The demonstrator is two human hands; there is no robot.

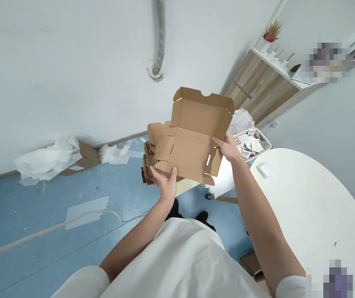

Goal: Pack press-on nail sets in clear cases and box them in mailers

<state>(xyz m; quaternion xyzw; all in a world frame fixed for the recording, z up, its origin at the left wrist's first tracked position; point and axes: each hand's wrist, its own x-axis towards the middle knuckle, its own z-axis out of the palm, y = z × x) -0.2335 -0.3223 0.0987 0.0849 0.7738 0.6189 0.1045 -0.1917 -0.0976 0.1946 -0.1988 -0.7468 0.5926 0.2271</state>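
Between my two hands is a brown cardboard box (pixel 193 145), partly unfolded, its lid flap raised at the far side and its side flaps standing loosely. My left hand (pixel 166 182) grips the near left edge, thumb on top and the other fingers partly hidden. On the right edge, my right hand (pixel 227 147) is closed round the side flap, thumb on the inner face. Behind and left of the box, a stack of more folded cardboard boxes (pixel 149 159) shows, partly covered by the one I hold.
A white basket (pixel 268 145) of small printed packets stands right of the box. The round white table (pixel 308 198) carries a small white object (pixel 262 169). White wrapping sheets (pixel 50 159) lie by the wall. A hose (pixel 56 227) crosses the blue floor. A wooden cabinet (pixel 264 87) stands behind.
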